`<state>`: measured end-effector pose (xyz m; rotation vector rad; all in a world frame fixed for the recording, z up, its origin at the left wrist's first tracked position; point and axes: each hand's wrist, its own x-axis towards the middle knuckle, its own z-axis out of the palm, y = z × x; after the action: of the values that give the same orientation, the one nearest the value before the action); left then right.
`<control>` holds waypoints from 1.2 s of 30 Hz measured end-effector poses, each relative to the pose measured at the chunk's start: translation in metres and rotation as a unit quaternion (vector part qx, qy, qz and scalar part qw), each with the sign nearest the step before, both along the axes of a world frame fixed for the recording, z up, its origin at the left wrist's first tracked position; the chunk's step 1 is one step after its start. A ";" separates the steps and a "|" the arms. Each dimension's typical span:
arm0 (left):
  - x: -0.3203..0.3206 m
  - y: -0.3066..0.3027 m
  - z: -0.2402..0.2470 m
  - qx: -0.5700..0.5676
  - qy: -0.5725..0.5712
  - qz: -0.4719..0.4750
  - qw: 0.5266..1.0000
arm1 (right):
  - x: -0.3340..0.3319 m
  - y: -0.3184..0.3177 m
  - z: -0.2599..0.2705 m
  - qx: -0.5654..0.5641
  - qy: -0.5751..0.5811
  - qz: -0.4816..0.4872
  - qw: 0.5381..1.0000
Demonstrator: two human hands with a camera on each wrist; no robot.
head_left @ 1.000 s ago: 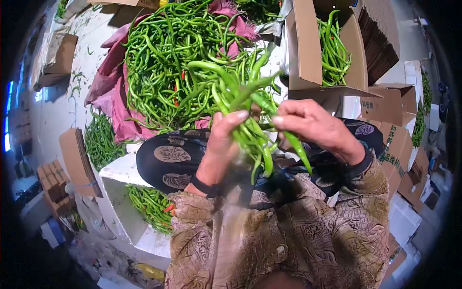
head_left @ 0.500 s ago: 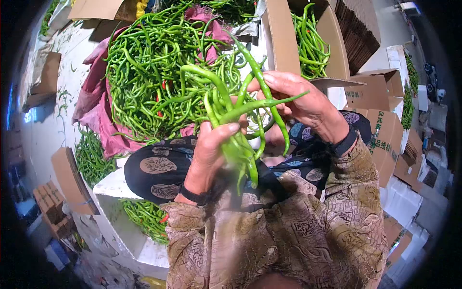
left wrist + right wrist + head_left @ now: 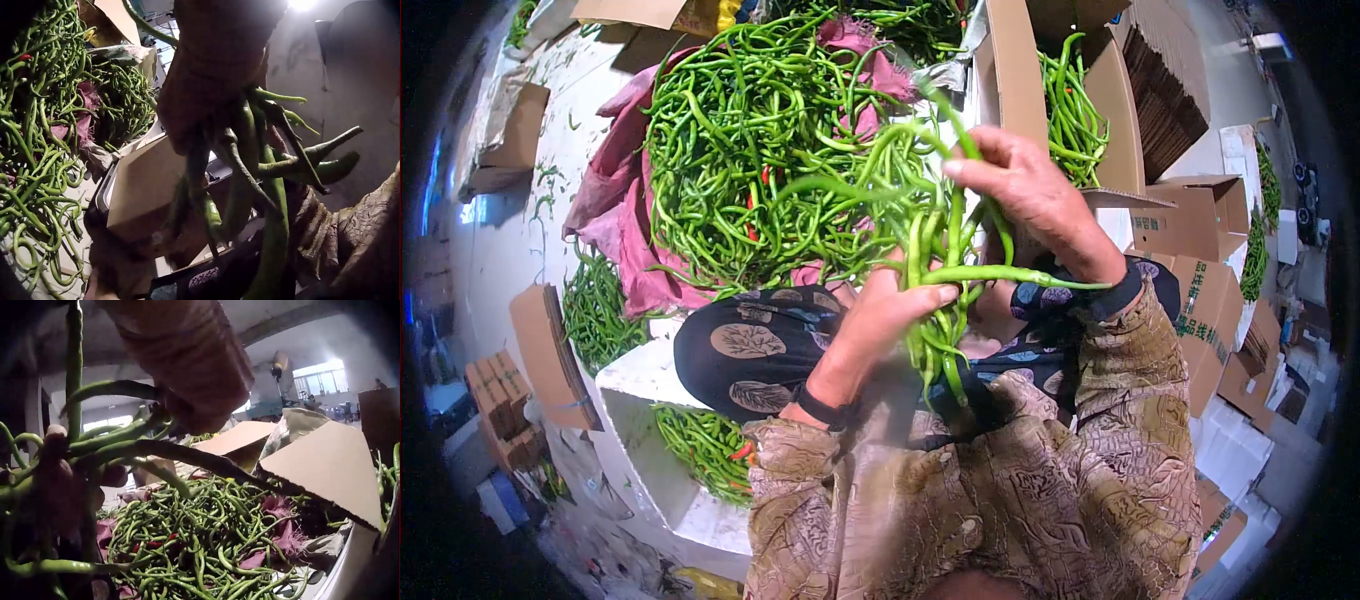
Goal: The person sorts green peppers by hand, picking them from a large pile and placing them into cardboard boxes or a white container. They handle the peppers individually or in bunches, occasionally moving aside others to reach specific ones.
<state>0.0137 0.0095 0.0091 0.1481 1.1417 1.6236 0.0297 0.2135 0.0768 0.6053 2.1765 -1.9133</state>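
Note:
My left hand (image 3: 875, 325) grips a loose bunch of long green chili peppers (image 3: 930, 245), its thumb across the front. One pepper (image 3: 1010, 273) sticks out to the right past the thumb. Just above and right of the bunch, my right hand (image 3: 1045, 205) pinches a green chili pepper (image 3: 960, 130) between thumb and fingers; its upper end is blurred. In the left wrist view, several pepper tips (image 3: 272, 212) hang below the dark left hand (image 3: 215, 69). The right wrist view has the right hand (image 3: 194, 369) over the bunch's stems.
A big heap of chili peppers (image 3: 740, 130) lies ahead on pink cloth (image 3: 625, 220). At right stands an open cardboard box (image 3: 1012, 75) holding peppers (image 3: 1075, 120). A white foam box (image 3: 625, 405) with more peppers (image 3: 700, 445) sits by the left knee. Flattened cardboard (image 3: 1165, 85) is stacked behind.
My right hand has risen from among the bunch to its upper right, with a pepper pinched. The bunch in my left hand has shifted right, and one pepper now points right over the thumb.

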 end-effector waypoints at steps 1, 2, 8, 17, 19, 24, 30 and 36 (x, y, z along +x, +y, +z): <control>0.000 0.001 0.002 0.008 -0.006 0.018 1.000 | -0.001 0.005 -0.003 0.018 0.026 -0.027 0.999; 0.000 0.001 0.002 0.008 -0.006 0.018 1.000 | -0.001 0.011 -0.006 0.035 0.052 -0.055 0.997; -0.003 0.001 0.000 -0.032 0.058 -0.019 0.998 | -0.003 0.034 0.024 0.106 0.085 -0.066 0.989; -0.003 0.000 -0.002 -0.051 0.066 -0.029 0.996 | -0.013 0.055 0.018 -0.251 0.091 -0.083 0.960; -0.001 0.000 -0.001 -0.037 -0.015 0.022 0.999 | -0.010 0.071 0.019 -0.257 0.104 -0.125 0.953; -0.006 0.003 0.006 0.021 -0.069 0.101 0.992 | 0.005 0.123 0.012 -0.299 0.181 -0.175 0.920; -0.006 0.000 0.004 0.049 -0.067 0.097 0.992 | 0.026 0.190 0.020 -0.021 0.178 -0.234 0.956; -0.009 -0.002 -0.008 0.117 -0.117 0.161 0.973 | 0.044 0.154 0.025 0.316 0.057 -0.150 0.935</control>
<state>0.0046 0.0073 0.0014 -0.0812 0.8217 2.0031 0.0740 0.3679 0.1017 0.9941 2.9350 -1.3453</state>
